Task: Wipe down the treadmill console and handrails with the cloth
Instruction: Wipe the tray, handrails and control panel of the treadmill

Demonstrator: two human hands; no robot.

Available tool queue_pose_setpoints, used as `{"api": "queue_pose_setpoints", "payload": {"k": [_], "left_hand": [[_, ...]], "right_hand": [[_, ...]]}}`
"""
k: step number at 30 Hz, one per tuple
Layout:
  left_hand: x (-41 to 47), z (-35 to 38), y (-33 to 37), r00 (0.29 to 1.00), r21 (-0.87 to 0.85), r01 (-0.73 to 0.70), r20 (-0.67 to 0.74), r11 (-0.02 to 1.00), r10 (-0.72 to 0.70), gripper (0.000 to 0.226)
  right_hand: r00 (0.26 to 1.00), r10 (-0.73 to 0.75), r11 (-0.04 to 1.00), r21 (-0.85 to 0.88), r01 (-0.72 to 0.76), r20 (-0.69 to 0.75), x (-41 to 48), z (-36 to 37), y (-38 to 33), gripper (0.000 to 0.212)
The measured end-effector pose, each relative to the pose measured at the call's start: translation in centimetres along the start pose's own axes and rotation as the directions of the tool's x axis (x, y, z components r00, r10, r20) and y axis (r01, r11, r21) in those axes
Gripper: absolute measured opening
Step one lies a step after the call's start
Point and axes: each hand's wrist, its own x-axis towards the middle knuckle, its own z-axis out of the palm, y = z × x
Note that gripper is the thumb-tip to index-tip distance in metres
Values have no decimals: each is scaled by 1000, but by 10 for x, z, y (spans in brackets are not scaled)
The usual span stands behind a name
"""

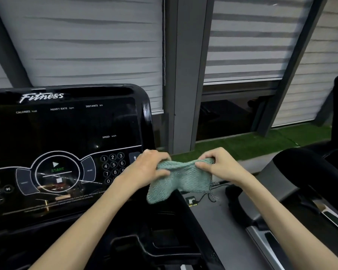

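A pale green knitted cloth (181, 180) hangs in the air just right of the treadmill console (66, 143), a glossy black panel with a START button and a number keypad. My left hand (150, 166) grips the cloth's upper left edge, in front of the console's right side. My right hand (217, 164) pinches the upper right edge. The cloth sags between both hands, with a lower corner drooping at the left. Below the console, a black handrail and tray area (144, 248) lies in shadow.
A second treadmill (293, 191) with black and silver rails stands to the right, a grey floor strip (213, 221) between the machines. A small socket and thin cable (191, 200) lie on that strip. Green turf (252, 143), window frames and blinds are behind.
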Motion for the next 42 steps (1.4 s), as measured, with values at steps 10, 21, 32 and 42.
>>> {"api": "queue_pose_setpoints", "payload": {"k": [10, 21, 32, 42], "left_hand": [[6, 19, -1, 951, -182, 249, -142, 951, -276, 50], [21, 45, 4, 909, -595, 281, -88, 753, -408, 29], [32, 60, -22, 999, -368, -35, -28, 929, 27, 16], [40, 85, -46, 897, 583, -358, -3, 729, 443, 45]], "right_hand": [[990, -1, 999, 36, 6, -143, 7, 18, -10, 24], [996, -94, 912, 401, 84, 5, -1, 52, -8, 13], [897, -71, 942, 325, -83, 436, 37, 53, 45, 22], [988, 80, 914, -406, -20, 132, 99, 120, 116, 3]]}}
